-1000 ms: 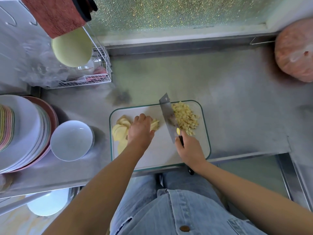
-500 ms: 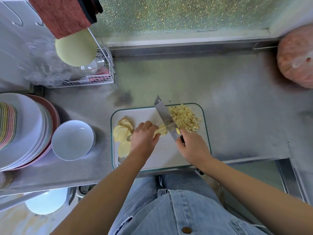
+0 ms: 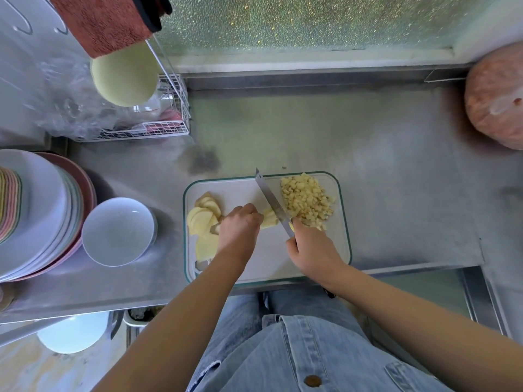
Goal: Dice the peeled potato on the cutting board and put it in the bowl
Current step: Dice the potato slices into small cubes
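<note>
A white cutting board (image 3: 311,267) with a green rim lies on the steel counter. Diced potato (image 3: 307,200) is heaped on its far right part. Potato slices (image 3: 202,222) lie fanned at its left edge. My left hand (image 3: 239,229) holds down a stack of potato strips (image 3: 268,219) with curled fingers. My right hand (image 3: 312,251) grips the handle of a knife (image 3: 270,200), whose blade stands against the right end of the strips, next to the dice. An empty white bowl (image 3: 119,232) sits left of the board.
A stack of plates (image 3: 36,216) stands at the far left, behind the bowl. A wire rack (image 3: 169,123) with a green bowl and plastic bags is at the back left. A pinkish bagged lump (image 3: 498,94) sits at the back right. The counter edge runs just below the board.
The knife blade has turned upright and come left onto the strips. My left hand has shifted slightly right with the strips.
</note>
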The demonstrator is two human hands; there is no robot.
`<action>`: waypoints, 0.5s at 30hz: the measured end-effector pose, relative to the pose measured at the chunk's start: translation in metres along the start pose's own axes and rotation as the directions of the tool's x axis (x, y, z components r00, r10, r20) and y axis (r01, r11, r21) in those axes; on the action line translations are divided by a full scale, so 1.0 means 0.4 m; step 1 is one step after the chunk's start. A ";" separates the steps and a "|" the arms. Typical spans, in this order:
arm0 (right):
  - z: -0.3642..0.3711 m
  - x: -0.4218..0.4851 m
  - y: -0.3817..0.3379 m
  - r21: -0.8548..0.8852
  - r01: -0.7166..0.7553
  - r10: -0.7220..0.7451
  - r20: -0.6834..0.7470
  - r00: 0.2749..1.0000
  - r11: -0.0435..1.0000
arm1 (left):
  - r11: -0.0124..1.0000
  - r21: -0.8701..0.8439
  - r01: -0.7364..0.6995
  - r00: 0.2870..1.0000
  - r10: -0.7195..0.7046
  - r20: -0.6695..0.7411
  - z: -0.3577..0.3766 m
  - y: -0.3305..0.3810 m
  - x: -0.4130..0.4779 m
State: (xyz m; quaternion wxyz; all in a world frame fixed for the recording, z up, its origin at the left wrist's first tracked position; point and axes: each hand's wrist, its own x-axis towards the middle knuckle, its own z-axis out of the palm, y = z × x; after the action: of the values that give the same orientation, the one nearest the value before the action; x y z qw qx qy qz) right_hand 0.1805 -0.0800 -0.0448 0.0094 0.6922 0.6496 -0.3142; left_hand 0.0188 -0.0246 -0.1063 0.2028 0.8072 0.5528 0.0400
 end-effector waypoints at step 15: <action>-0.017 0.006 0.010 0.156 0.069 -0.061 -0.055 0.997 0.985 | 0.999 -0.034 -0.036 0.999 0.035 -0.028 0.009 -0.008 0.004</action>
State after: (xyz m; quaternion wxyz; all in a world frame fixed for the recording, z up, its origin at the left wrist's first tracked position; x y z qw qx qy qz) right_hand 0.1867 -0.0757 -0.0420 -0.0718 0.6767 0.6451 -0.3475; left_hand 0.0176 -0.0233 -0.1108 0.2084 0.8126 0.5405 0.0641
